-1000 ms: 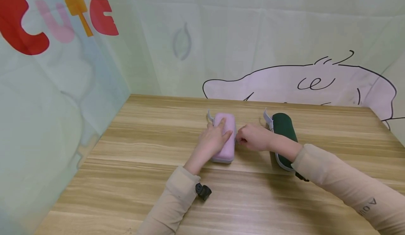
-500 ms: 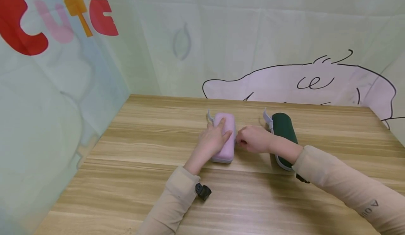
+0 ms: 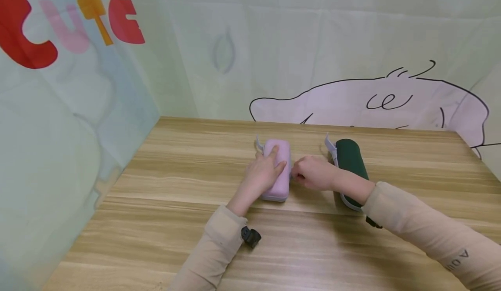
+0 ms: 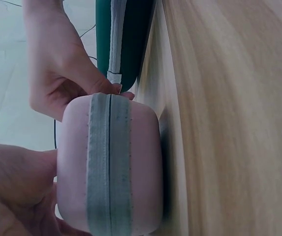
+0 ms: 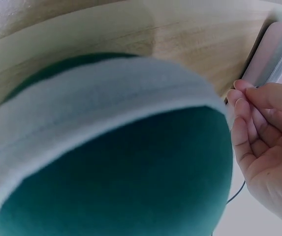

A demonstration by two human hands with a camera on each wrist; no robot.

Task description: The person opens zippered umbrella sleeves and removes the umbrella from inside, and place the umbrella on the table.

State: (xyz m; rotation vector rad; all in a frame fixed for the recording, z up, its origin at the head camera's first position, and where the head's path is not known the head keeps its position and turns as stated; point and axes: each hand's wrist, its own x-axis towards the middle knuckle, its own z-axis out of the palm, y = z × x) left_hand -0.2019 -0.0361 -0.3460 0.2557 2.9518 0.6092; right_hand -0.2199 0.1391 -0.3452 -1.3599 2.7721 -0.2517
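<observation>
A pink zip-up case (image 3: 281, 186), shaped like a hard glasses case with a grey zipper band (image 4: 109, 172), lies on the table. My left hand (image 3: 261, 172) holds it down, index finger and thumb on the lid and the other fingers along its left side. At its right side, my right hand (image 3: 315, 172) pinches between thumb and fingertips what looks like the zipper pull, which the fingers mostly hide. The zipper band looks closed at the near end. Under my right forearm lies a dark green zip-up case (image 3: 351, 156) with a grey band.
Both cases have a pale strap at the far left: the pink case's strap (image 3: 259, 143) and the green case's strap (image 3: 330, 144). The wooden table (image 3: 176, 173) ends at a printed cloth backdrop (image 3: 219, 86). The green case stands close to the right wrist.
My right hand has dipped slightly toward me along the pink case's right side. The left hand and both cases look unmoved.
</observation>
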